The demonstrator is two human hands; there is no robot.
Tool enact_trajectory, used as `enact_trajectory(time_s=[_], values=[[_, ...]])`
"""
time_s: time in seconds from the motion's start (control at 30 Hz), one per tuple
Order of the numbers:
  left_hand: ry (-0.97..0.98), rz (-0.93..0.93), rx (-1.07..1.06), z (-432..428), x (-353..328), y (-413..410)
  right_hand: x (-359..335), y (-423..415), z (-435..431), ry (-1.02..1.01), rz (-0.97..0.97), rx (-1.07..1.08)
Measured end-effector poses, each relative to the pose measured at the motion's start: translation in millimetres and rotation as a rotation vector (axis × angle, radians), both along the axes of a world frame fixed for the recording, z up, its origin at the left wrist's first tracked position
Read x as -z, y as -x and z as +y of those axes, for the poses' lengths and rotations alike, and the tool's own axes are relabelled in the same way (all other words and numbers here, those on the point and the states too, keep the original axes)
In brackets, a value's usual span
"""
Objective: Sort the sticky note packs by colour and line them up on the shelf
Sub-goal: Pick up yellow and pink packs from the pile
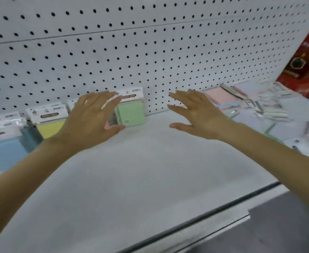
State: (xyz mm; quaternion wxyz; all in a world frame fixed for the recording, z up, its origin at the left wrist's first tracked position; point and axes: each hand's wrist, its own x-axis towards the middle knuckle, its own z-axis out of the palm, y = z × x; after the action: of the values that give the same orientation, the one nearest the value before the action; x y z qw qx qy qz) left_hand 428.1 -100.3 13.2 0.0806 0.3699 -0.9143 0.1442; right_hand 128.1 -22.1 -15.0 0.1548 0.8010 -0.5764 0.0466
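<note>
Two hands, left hand (93, 115) and right hand (197, 114), spread over white shelf (141, 170); pegboard (131, 52) behind.

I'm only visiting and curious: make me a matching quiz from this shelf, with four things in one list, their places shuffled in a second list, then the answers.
Things:
1. green pack
2. yellow pack
3. blue pack
4. red box

Places:
A. far left edge of the view
B. far right, at the back
C. between the left hand and the right hand
D. just left of the left hand

Pairs: 1-C, 2-D, 3-A, 4-B
</note>
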Motion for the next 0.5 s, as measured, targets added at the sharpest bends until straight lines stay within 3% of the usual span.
enact_trajectory(time_s=[0.13,0.37,0.5], values=[[-0.053,0.067,-0.001,51.0,8.8,92.5,-2.6,84.3,53.2,-0.059,-0.002,0.047],[-0.173,0.073,0.055,149.9,49.4,245.9,22.8,238.5,153.3,-0.227,-0.184,0.093],[-0.322,0.204,0.023,192.1,64.1,294.7,30.5,285.7,181.1,-0.313,-0.412,0.11]])
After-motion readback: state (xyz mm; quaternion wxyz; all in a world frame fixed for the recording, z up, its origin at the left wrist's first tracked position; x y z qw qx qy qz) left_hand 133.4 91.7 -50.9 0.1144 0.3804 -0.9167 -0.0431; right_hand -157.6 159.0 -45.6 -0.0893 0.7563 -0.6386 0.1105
